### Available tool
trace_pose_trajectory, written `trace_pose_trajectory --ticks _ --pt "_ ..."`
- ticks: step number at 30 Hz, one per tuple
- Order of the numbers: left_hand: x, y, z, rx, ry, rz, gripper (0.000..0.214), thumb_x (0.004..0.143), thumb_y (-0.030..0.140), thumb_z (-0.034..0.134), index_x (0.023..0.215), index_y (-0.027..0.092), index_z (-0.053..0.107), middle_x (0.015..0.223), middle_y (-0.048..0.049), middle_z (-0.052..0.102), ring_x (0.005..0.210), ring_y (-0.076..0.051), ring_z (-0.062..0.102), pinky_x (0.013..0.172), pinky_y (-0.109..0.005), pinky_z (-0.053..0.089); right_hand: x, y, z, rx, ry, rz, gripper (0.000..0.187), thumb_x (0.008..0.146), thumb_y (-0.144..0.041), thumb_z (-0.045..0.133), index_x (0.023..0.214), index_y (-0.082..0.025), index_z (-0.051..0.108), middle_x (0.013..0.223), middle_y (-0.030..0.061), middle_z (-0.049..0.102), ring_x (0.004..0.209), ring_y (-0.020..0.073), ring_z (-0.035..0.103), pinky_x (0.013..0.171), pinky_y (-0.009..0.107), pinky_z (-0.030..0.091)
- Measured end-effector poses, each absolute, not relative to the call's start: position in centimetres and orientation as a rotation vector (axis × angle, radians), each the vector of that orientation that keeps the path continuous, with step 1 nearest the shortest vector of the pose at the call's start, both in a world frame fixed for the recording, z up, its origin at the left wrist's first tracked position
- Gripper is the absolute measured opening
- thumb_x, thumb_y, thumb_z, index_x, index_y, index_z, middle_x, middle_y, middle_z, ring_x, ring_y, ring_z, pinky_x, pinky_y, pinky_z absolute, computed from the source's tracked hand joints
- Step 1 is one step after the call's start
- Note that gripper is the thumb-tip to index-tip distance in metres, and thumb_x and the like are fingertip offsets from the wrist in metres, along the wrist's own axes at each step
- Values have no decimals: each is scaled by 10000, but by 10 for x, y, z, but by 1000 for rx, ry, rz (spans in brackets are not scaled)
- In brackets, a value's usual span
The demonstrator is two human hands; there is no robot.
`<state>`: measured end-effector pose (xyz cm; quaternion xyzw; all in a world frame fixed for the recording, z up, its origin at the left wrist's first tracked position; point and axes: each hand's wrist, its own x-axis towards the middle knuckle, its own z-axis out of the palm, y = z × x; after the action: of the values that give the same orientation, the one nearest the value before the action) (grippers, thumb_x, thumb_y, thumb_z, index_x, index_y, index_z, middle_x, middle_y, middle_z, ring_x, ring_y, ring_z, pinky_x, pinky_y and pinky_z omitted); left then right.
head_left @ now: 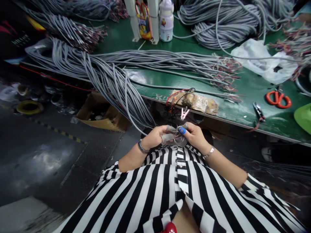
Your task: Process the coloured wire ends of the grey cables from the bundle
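Observation:
My left hand (157, 136), with wrapped fingers, is closed at my lap around the thin wires (178, 136) of a cable end. Facing it, my right hand (194, 136) pinches the same wires, with a blue covering on one fingertip. Fingers hide much of the wire ends. A thick bundle of grey cables (116, 87) hangs over the table edge and runs down beside my left hand. Just above my hands, a pink clothes peg (184, 114) hangs at the table's front edge, near a taped cardboard piece (198, 102) with red and black leads.
On the green table (245, 113) lie orange-handled scissors (278, 98), cutters (259, 111), a plastic bag (264, 60) and a row of stripped grey cables (170, 61). A cable coil (225, 29) and a bottle (166, 21) stand behind. A cardboard box (102, 113) sits below.

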<state>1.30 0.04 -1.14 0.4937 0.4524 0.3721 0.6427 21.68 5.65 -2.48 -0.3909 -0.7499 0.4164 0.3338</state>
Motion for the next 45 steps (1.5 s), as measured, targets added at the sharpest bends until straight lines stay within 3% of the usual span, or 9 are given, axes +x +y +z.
trace_pose_trajectory --ticks 9,19,24,26,29,33,36,40,45 --pt "26 11 -24 921 1067 877 405 586 425 864 751 112 668 669 -8 659 551 -83 560 526 -202 445 219 58 -30 -1046 -2004 1049 481 868 -574 553 581 -203 452 607 -8 444 582 130 425 559 277 358" --pt "32 7 -29 854 1186 1090 393 679 458 785 779 150 560 693 15 604 569 -89 559 464 -187 469 218 55 -28 -866 -2026 1031 401 904 -465 537 607 -198 500 634 7 482 595 135 454 572 283 374" --pt "30 6 -35 1101 1166 994 325 688 353 786 834 145 583 742 -1 628 618 -101 572 555 -215 487 217 55 -30 -977 -1949 1049 453 890 -506 551 571 -202 445 598 -8 432 563 127 415 541 277 347" --pt "31 7 -35 1248 1211 995 248 702 294 761 794 141 590 735 -3 626 650 -106 571 616 -226 488 217 54 -31 -971 -1964 1022 445 900 -488 543 575 -202 441 603 -9 431 563 125 417 540 273 346" --pt "32 10 -32 1413 1367 1004 164 723 227 700 692 152 558 649 22 575 600 -92 524 574 -203 435 218 51 -29 -927 -2032 858 409 924 -433 524 593 -199 468 621 0 453 587 131 433 563 277 355" --pt "33 18 -33 1229 1473 1045 211 796 282 616 655 172 504 537 42 513 463 -75 474 451 -182 348 219 45 -23 -650 -2246 516 357 920 -429 542 657 -190 569 717 50 584 655 158 465 641 324 352" --pt "31 24 -34 862 1431 1139 259 839 389 570 701 177 513 514 37 522 386 -78 476 372 -175 297 220 42 -22 -483 -2348 439 380 927 -463 518 675 -189 595 758 64 618 660 164 461 662 346 343" --pt "29 30 -25 498 1281 1239 221 763 353 666 799 168 550 630 6 613 489 -115 600 399 -176 409 225 44 -28 -569 -2259 669 439 933 -548 447 756 -183 615 772 70 583 693 182 507 658 338 392" --pt "32 33 -12 293 1176 1274 176 748 267 684 835 159 577 710 -7 647 570 -120 627 454 -191 480 226 43 -34 -847 -2103 863 408 819 -530 634 1037 -186 611 828 40 586 655 161 521 596 290 434"
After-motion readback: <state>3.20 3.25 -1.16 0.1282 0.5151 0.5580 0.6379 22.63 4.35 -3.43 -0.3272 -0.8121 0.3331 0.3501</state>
